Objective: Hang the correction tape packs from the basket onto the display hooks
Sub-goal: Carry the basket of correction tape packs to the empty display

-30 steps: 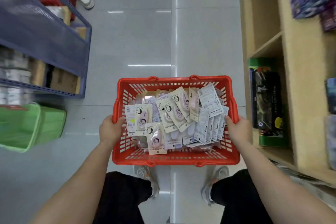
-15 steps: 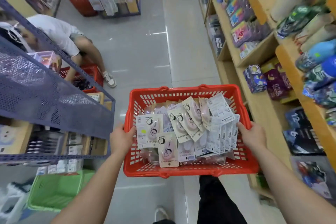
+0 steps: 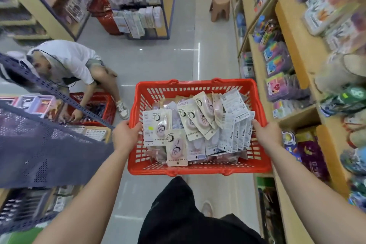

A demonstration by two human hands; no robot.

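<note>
Shop aisle [image 3: 158,61]. Grips basket [image 3: 195,83] rim with curled left hand [image 3: 125,134] and right hand [image 3: 267,134]; packs [image 3: 198,123] inside, none hung yet.

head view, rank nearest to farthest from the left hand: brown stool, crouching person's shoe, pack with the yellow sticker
From the left hand:
1. pack with the yellow sticker: right beside the hand, inside the basket it grips.
2. shoe: on the floor just ahead, left of the basket.
3. stool: far down the aisle, by the right shelves.

Correction tape packs [image 3: 195,125] lie in the basket [image 3: 200,170], shelves [image 3: 293,69] right.
</note>
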